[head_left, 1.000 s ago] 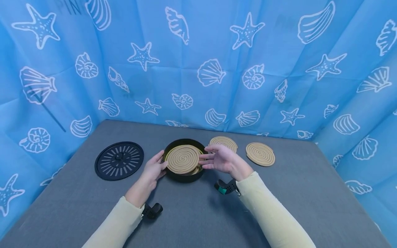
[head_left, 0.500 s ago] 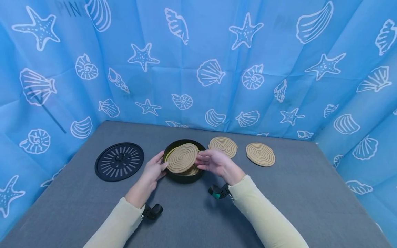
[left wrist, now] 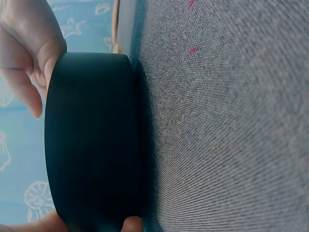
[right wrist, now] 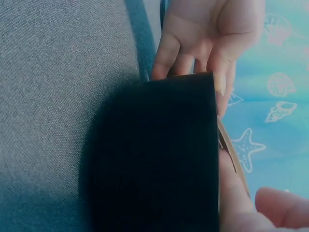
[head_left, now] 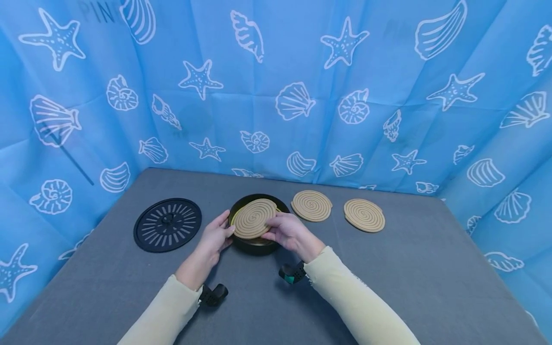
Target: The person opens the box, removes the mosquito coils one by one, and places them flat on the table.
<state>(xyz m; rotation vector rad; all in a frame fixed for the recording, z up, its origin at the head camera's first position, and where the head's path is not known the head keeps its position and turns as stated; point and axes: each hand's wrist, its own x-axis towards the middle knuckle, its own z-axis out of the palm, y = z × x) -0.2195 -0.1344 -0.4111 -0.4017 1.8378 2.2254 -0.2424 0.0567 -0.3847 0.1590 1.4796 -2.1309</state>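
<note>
A round black tin point(head_left: 254, 249) stands on the grey table with a yellowish ring inside its rim. My left hand point(head_left: 213, 237) grips its left side, thumb at the rim and fingers against the outer wall; the right wrist view shows this hand point(right wrist: 200, 38) too. My right hand point(head_left: 293, 233) pinches the right edge of a tan mosquito coil point(head_left: 253, 218), tilted over the tin. In the right wrist view the coil's edge point(right wrist: 234, 157) rises above the rim, with a right-hand finger point(right wrist: 231, 188) beneath it. The coil hides most of the tin's inside.
A black slotted lid point(head_left: 183, 237) lies left of the tin. Two more mosquito coils lie flat to the right, a nearer coil point(head_left: 311, 206) and a farther coil point(head_left: 364, 215). A blue shell-patterned curtain point(head_left: 276, 72) borders the table at the back and sides.
My right hand has moved left and down onto the coil's right edge and now pinches it. The coil has gone from nearly level to tilted. My left hand has stayed on the tin.
</note>
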